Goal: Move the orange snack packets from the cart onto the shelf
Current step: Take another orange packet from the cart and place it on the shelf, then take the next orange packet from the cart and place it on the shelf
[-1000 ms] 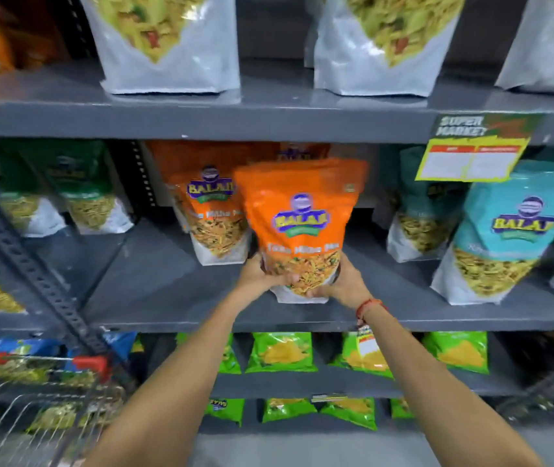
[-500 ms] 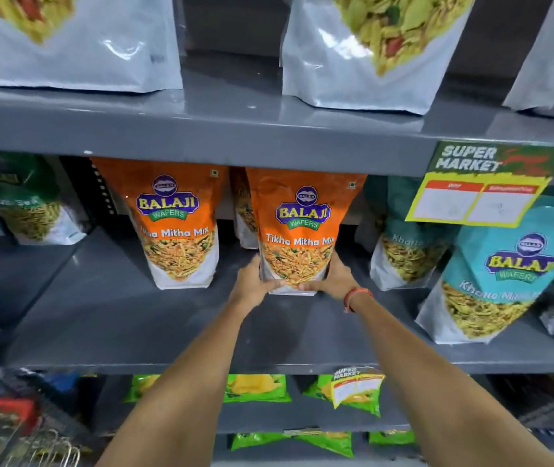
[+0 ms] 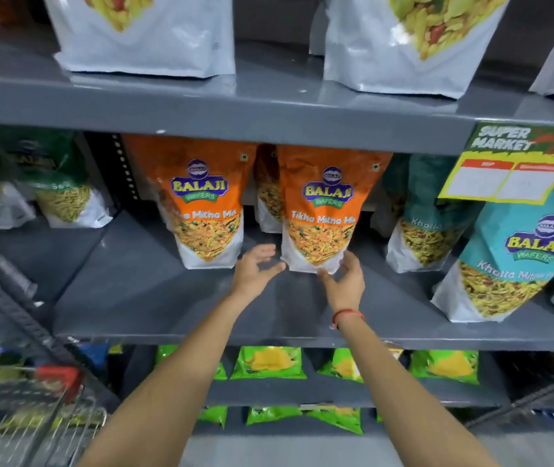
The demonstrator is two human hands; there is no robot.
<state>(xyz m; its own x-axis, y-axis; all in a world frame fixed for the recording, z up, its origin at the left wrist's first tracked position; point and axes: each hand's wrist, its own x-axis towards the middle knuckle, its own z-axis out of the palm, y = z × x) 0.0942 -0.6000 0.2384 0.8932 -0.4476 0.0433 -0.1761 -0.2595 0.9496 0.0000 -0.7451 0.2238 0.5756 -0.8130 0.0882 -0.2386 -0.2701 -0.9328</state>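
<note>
Grey shelf [image 3: 167, 291] now carries your orange packet [image 3: 326, 210] upright beside another one [image 3: 201, 200], and since a moment ago both hands, left [image 3: 255, 267] and right [image 3: 344, 281], have let go, fingers spread wide, so you can return to the cart [image 3: 32, 409].

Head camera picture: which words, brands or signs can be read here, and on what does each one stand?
"BALAJI WAFERS", "Tikha Mitha Mix": right orange packet.
"BALAJI WAFERS", "...Mitha Mix", first word partly unreadable: left orange packet.
"BALAJI WAFERS", "Khatta Mitha...", cut off: front teal packet.
"Khatta", rest hidden: rear teal packet.
"SUPER MARKET": shelf tag; its red headings are blurred.
Green packets: too blurred to read.
</note>
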